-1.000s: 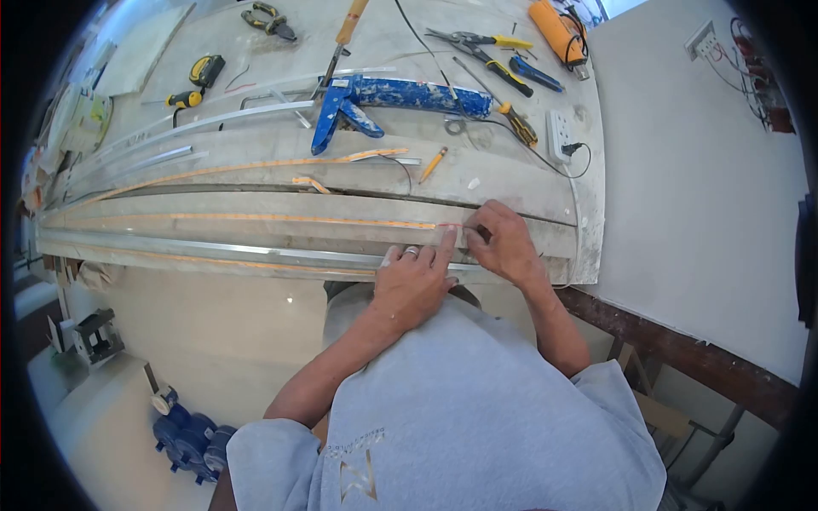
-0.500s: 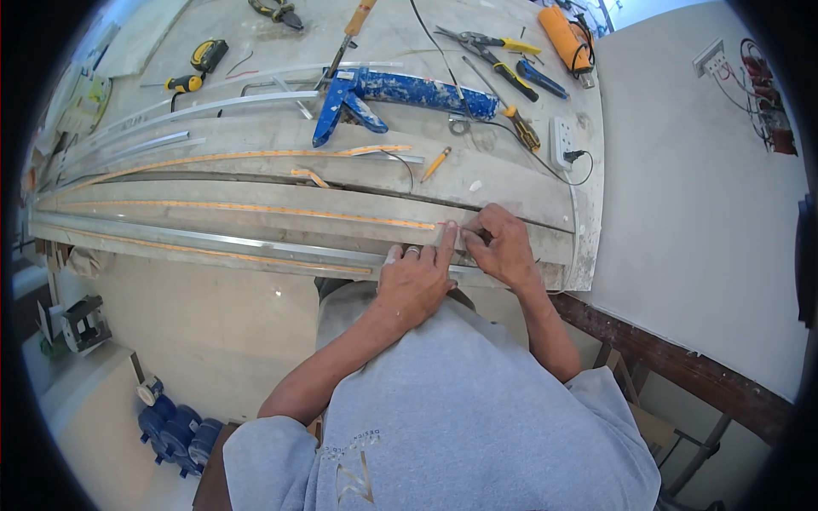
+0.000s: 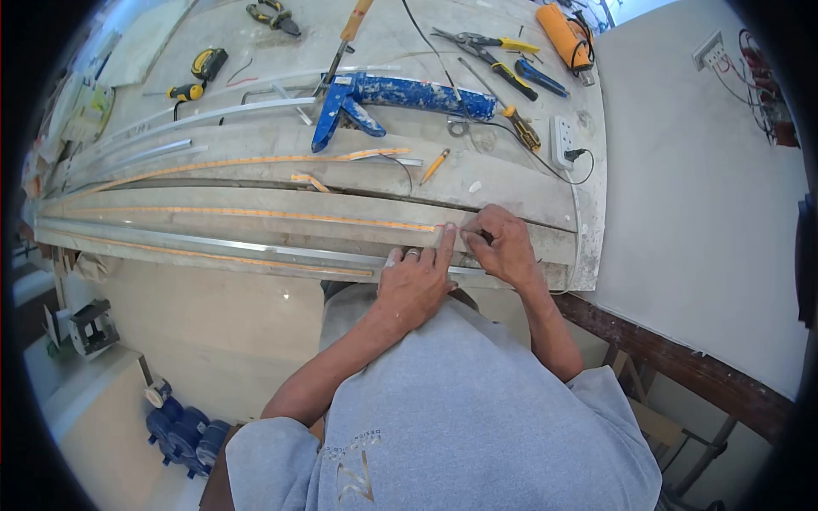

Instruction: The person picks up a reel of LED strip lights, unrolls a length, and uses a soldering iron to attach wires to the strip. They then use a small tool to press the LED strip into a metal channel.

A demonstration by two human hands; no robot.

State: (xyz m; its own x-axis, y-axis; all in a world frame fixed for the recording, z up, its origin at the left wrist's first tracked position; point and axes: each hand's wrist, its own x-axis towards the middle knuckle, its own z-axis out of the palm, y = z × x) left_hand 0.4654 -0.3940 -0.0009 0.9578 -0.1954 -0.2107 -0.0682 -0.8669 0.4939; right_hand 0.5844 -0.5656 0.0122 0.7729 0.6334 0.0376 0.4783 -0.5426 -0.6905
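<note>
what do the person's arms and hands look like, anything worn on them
Both arms are bare below the short sleeves of a light grey T-shirt with a faint printed logo on its front. No gloves or watch show. The left hand wears a silver ring on one finger; the right hand shows none.

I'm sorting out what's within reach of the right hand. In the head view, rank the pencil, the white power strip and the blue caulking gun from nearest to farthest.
From the right hand:
1. Pencil, just beyond the hand, slightly left.
2. White power strip, farther back, near the bench's right edge.
3. Blue caulking gun, farthest, back and left.
</note>
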